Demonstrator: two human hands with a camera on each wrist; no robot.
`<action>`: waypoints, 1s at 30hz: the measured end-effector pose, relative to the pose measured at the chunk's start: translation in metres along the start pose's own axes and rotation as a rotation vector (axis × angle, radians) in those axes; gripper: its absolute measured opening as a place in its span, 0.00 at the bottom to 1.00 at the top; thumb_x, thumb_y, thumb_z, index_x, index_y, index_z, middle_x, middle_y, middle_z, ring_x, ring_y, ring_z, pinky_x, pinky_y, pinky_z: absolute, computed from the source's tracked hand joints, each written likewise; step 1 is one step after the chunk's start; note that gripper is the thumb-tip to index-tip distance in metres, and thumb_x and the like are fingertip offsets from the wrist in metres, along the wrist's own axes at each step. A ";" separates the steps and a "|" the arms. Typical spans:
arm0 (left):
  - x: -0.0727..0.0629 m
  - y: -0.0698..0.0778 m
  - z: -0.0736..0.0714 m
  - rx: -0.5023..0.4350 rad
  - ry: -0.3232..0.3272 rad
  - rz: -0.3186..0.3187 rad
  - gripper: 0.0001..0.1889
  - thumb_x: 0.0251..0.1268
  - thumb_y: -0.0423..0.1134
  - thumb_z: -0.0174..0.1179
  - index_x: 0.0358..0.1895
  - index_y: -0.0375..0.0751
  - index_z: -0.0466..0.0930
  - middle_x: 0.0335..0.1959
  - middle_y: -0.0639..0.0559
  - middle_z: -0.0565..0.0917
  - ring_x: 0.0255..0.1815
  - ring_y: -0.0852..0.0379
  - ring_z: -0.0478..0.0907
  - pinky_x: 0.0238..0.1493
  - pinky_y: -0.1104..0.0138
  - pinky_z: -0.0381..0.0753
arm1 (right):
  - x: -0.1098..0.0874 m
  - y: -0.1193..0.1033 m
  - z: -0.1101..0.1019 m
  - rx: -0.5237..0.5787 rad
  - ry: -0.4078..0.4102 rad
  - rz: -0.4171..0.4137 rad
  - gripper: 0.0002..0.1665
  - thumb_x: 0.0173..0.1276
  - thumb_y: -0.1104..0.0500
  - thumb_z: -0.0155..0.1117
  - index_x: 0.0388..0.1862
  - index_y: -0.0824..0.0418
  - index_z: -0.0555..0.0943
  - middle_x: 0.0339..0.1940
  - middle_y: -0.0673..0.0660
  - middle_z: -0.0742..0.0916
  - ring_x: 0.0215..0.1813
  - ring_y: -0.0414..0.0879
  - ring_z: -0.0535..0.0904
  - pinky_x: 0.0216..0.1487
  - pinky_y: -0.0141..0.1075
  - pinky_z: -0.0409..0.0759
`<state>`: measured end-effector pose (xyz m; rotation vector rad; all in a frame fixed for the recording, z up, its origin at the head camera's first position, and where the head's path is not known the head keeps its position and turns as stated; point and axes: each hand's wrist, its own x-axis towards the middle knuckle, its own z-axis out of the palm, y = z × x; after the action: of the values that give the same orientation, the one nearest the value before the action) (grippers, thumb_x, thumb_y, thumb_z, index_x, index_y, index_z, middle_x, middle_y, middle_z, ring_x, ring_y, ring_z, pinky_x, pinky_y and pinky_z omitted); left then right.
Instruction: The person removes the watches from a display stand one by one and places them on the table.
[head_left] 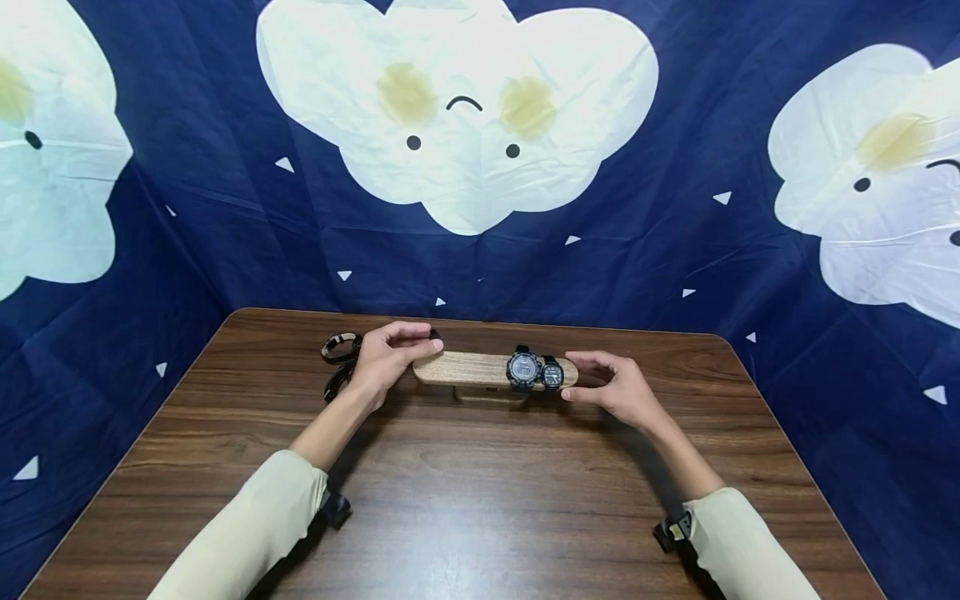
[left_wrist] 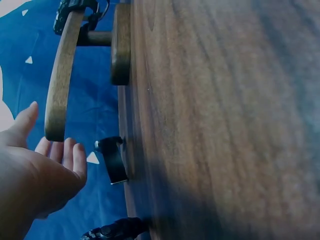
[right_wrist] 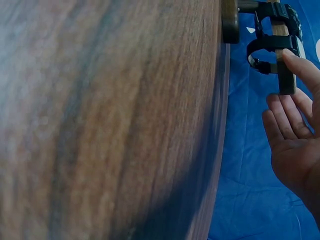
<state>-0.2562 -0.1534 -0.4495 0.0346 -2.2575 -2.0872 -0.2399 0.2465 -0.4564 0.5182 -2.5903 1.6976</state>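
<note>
A wooden watch stand (head_left: pixel 468 367) with a raised bar is near the table's far side. Two black watches are strapped round the right part of its bar: a larger digital watch (head_left: pixel 522 368) and a smaller watch (head_left: pixel 552 374). At the bar's left end is my left hand (head_left: pixel 386 357), its thumb apart from the fingers and the bar's tip between them in the left wrist view. My right hand (head_left: pixel 618 387) is at the other end, thumb against the bar (right_wrist: pixel 286 82) and fingertips by its tip. Its fingers look fairly straight.
Left of my left hand lie a looped watch (head_left: pixel 341 346) and another dark strapped watch (head_left: pixel 339 382), partly hidden by the hand. A small black item (head_left: pixel 435 334) shows behind the left fingertips. A blue cloth (head_left: pixel 480 275) hangs behind the wooden table (head_left: pixel 465 483).
</note>
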 end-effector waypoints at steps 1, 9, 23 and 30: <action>-0.002 0.001 0.000 0.006 -0.011 0.002 0.29 0.61 0.38 0.85 0.65 0.32 0.87 0.62 0.34 0.89 0.50 0.63 0.88 0.53 0.75 0.84 | 0.000 0.000 0.000 -0.002 -0.001 -0.002 0.38 0.59 0.65 0.90 0.69 0.70 0.85 0.63 0.63 0.91 0.67 0.57 0.87 0.72 0.58 0.80; -0.009 0.001 -0.003 0.028 -0.099 0.009 0.35 0.58 0.37 0.86 0.67 0.29 0.85 0.65 0.32 0.87 0.56 0.57 0.87 0.56 0.74 0.84 | -0.001 -0.002 -0.001 0.003 -0.003 -0.015 0.39 0.59 0.65 0.89 0.69 0.71 0.84 0.63 0.64 0.91 0.67 0.60 0.87 0.72 0.52 0.82; -0.018 -0.003 -0.016 0.180 -0.207 0.027 0.37 0.53 0.39 0.89 0.69 0.37 0.86 0.61 0.42 0.90 0.52 0.50 0.84 0.48 0.68 0.84 | -0.003 -0.007 0.003 0.014 0.002 -0.013 0.40 0.59 0.63 0.90 0.70 0.66 0.85 0.67 0.62 0.90 0.69 0.58 0.86 0.74 0.61 0.77; -0.019 -0.004 -0.016 0.167 -0.244 0.069 0.39 0.51 0.34 0.89 0.70 0.34 0.84 0.57 0.42 0.91 0.53 0.53 0.87 0.51 0.69 0.85 | -0.003 -0.008 0.005 -0.005 0.024 -0.028 0.39 0.58 0.62 0.91 0.69 0.61 0.87 0.69 0.66 0.88 0.71 0.56 0.84 0.76 0.59 0.76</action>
<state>-0.2362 -0.1683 -0.4532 -0.3009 -2.5239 -1.9580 -0.2336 0.2395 -0.4517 0.5285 -2.5574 1.6782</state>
